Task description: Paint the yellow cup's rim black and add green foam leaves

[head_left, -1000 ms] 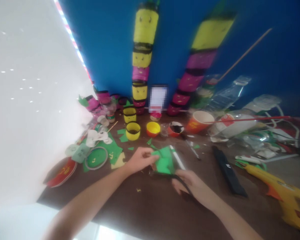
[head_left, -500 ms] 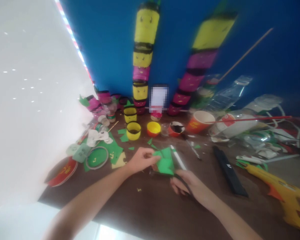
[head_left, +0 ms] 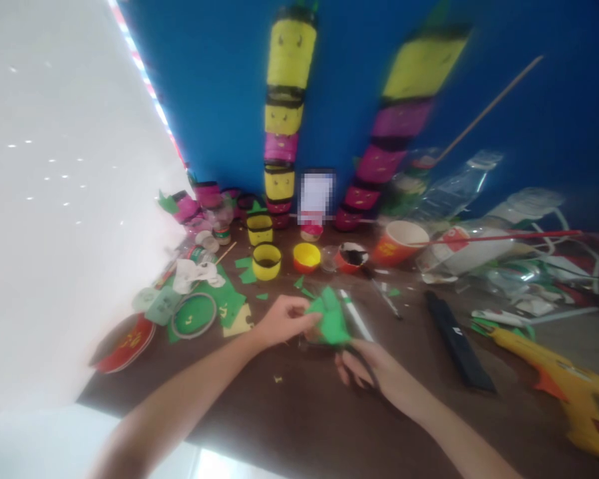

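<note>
Left hand (head_left: 285, 320) pinches a folded green sheet (head_left: 333, 324) narrowly; right hand (head_left: 374, 360) curls round dark-handled scissors (head_left: 368, 370).
The sheet sits between the hands, at the left fingertips and just beyond the right hand, over the brown table (head_left: 289, 426). Yellow markings on the red container (head_left: 132, 346) and a white mark on the black case (head_left: 452, 336) are too blurred to read.

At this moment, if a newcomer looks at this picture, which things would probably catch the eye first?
Probably the tall yellow-and-magenta stack in front of the blue wall, with a second stack to its right. Next might come the bright green piece in the middle, pinched by the left hand, while the right hand holds a black-handled tool. The yellow glue gun stands out at the far right.
</note>
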`<act>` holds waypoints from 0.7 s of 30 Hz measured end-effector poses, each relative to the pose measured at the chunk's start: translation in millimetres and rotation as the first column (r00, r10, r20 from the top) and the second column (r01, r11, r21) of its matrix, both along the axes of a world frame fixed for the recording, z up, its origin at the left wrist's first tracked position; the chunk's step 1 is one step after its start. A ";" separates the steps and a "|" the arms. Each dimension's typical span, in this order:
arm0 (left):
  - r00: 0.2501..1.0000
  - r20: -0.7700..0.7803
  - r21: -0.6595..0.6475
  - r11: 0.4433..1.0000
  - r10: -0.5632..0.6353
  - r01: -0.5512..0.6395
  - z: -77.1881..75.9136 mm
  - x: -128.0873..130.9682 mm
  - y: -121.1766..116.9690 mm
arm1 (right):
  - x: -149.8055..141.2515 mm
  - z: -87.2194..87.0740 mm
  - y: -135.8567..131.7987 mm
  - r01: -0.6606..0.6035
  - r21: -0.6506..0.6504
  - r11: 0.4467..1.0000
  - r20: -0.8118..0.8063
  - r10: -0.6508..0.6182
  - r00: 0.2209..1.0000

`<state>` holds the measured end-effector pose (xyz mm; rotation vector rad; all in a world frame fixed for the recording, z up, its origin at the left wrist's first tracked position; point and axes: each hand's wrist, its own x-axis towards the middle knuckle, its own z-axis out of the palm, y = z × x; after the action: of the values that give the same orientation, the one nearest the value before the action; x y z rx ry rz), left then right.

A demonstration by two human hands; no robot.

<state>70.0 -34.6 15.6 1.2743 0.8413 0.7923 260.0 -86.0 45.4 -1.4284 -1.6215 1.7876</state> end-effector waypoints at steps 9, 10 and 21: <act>0.999 -0.019 -0.027 0.999 -0.026 0.025 1.6 0.2 -0.1 | 2.5 -5.3 0.9 -0.007 0.005 1.000 -0.010 0.007 1.000; 0.999 -0.024 -0.023 0.999 -0.027 0.027 1.7 -0.1 -0.1 | 2.8 -4.8 1.0 -0.015 0.015 1.000 -0.010 0.015 1.000; 0.998 -0.037 -0.009 0.999 -0.044 0.044 0.7 -0.7 0.2 | 1.8 -1.7 0.9 -0.010 0.019 1.000 0.001 0.010 1.000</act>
<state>69.3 -34.4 16.2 1.2998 0.8431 0.7314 261.8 -85.1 43.7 -1.4160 -1.6445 1.7725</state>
